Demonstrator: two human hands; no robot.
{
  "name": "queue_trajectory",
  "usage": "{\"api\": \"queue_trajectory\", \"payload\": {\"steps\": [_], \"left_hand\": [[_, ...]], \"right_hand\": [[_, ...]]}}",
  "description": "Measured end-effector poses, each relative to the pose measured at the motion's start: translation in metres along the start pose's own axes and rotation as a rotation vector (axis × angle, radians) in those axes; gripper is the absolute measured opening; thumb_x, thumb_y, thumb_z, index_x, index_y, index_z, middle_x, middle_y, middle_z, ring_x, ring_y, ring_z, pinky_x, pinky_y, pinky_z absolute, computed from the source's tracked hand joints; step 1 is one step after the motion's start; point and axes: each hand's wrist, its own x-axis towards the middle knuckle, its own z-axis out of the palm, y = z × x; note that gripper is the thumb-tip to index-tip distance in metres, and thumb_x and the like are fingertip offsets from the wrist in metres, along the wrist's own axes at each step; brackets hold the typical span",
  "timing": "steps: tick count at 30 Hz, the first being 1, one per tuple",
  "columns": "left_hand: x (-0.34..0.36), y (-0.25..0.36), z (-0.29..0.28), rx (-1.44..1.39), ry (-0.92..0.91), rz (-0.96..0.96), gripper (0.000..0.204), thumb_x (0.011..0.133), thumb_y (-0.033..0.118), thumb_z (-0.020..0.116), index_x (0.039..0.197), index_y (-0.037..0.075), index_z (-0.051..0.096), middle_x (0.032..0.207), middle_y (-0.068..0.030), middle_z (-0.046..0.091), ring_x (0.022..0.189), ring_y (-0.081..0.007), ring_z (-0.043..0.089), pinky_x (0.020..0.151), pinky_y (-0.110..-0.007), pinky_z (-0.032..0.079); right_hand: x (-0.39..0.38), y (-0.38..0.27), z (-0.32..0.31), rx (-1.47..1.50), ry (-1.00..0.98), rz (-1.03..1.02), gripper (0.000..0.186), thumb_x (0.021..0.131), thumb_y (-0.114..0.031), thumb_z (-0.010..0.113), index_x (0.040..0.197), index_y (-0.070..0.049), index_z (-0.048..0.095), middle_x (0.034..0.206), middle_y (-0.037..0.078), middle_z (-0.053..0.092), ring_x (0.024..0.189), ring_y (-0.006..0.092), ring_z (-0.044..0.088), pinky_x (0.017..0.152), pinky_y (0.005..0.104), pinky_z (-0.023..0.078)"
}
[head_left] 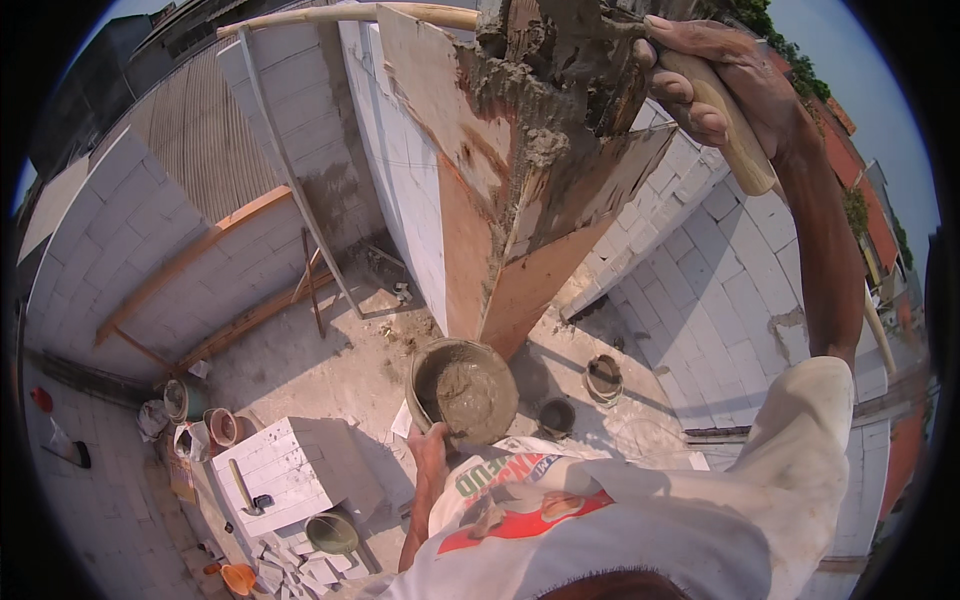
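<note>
My right hand (738, 75) is raised at the upper right, wrapped round the wooden handle of a trowel (715, 115). Its blade, hard to make out under the mortar, is at the top of a corner column between plywood form boards (535, 285). Wet grey mortar (560, 75) coats the column's top and smears down the boards. Low in front of me, my left hand (430, 458) grips the near left rim of a round bucket (428, 385). Wet mortar (472, 390) lies inside the bucket.
White block walls (735, 290) flank the column on both sides. Below stand a dark bucket (556, 416) and another bucket (603, 378). A hammer (242, 488) rests on stacked white blocks (285, 465), near broken pieces (300, 570). A slanting prop (285, 160) leans at left.
</note>
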Motion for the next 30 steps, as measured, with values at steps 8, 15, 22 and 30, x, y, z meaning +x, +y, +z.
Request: {"api": "queue_trajectory", "payload": {"steps": [8, 15, 22, 30], "left_hand": [[0.01, -0.01, -0.005, 0.051, 0.033, 0.005, 0.052, 0.077, 0.001, 0.066, 0.128, -0.004, 0.062, 0.104, -0.0092, 0.072, 0.085, -0.019, 0.067, 0.077, -0.032, 0.057], [0.012, -0.013, 0.003, 0.092, 0.018, 0.073, 0.045, 0.078, 0.005, 0.066, 0.122, -0.005, 0.065, 0.102, -0.0097, 0.072, 0.083, -0.0169, 0.068, 0.075, -0.031, 0.057], [0.013, -0.023, 0.004, 0.191, 0.011, 0.079, 0.048, 0.078, 0.003, 0.067, 0.125, -0.007, 0.064, 0.104, -0.0095, 0.072, 0.086, -0.0157, 0.067, 0.078, -0.029, 0.056], [0.019, -0.026, 0.004, 0.225, -0.031, 0.146, 0.047, 0.077, 0.001, 0.067, 0.123, -0.007, 0.064, 0.1, -0.009, 0.071, 0.08, -0.015, 0.067, 0.073, -0.029, 0.056]], "right_hand": [[-0.024, 0.098, 0.075, -0.745, -0.079, -0.346, 0.029, 0.101, -0.025, 0.065, 0.117, -0.001, 0.066, 0.079, 0.008, 0.066, 0.066, 0.0171, 0.066, 0.059, 0.0296, 0.055], [-0.073, 0.333, 0.184, -1.571, -0.357, -0.139, 0.014, 0.084, -0.015, 0.071, 0.094, -0.007, 0.076, 0.08, 0.012, 0.074, 0.077, 0.0286, 0.074, 0.062, 0.0391, 0.055], [-0.026, 0.45, 0.216, -1.569, -0.823, -0.132, 0.008, 0.082, -0.017, 0.072, 0.077, -0.014, 0.077, 0.079, 0.008, 0.076, 0.075, 0.0234, 0.076, 0.059, 0.0412, 0.054], [-0.033, 0.464, 0.205, -1.22, -0.955, 0.041, 0.022, 0.065, -0.016, 0.076, 0.082, -0.001, 0.076, 0.082, 0.021, 0.074, 0.079, 0.0413, 0.074, 0.069, 0.0485, 0.06]]}}
